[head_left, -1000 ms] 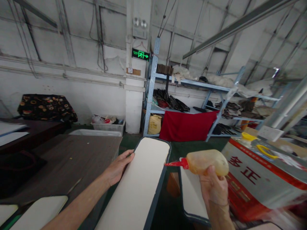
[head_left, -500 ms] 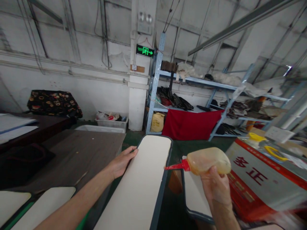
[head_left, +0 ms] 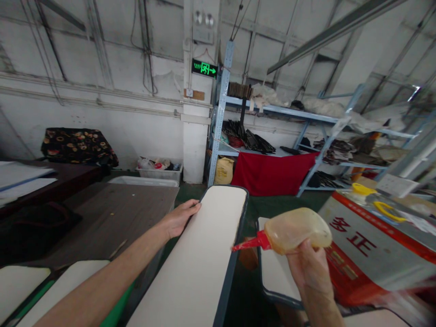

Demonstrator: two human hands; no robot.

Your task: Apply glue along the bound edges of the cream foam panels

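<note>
My left hand grips the left edge of a long white panel with rounded corners and a dark blue-grey rim, thumb on the top face. In my right hand is a translucent squeeze bottle of yellowish stuff, lying on its side. Its red nozzle points left, with the tip at the panel's right edge. Behind the bottle lies another white panel with a dark rim. The near end of the long panel runs out of view at the bottom.
At right stands a red and white metal can with yellow-handled scissors on it. A brown worktable is at left, with more white panels in front. Blue shelving and a red cloth are behind.
The bottle's nozzle tip has slid down along the panel's right edge, toward me, and tilts lower. My left hand still holds the panel, which appears slightly higher in view.
</note>
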